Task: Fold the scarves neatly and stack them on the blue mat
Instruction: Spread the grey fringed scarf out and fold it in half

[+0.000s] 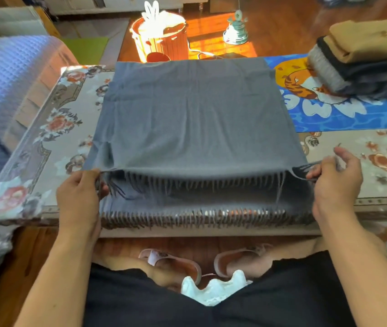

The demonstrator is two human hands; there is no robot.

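A grey fringed scarf [192, 114] lies doubled over on the floral-covered table [376, 175]. Its upper layer's fringed edge is lifted above the lower layer, whose fringe hangs over the table's front edge. My left hand [79, 197] pinches the upper layer's near-left corner. My right hand [336, 180] pinches the near-right corner, its other fingers spread. The blue mat [343, 119] with a tiger picture lies at the right rear. On it sits a stack of folded scarves [362, 57], tan on top, dark ones below.
A blue quilted sofa [6, 86] stands at the left. Beyond the table are an orange bin [161, 36] and a small green ornament [236, 29] on the sunlit wooden floor. My knees and sandals [171, 260] are under the table's front edge.
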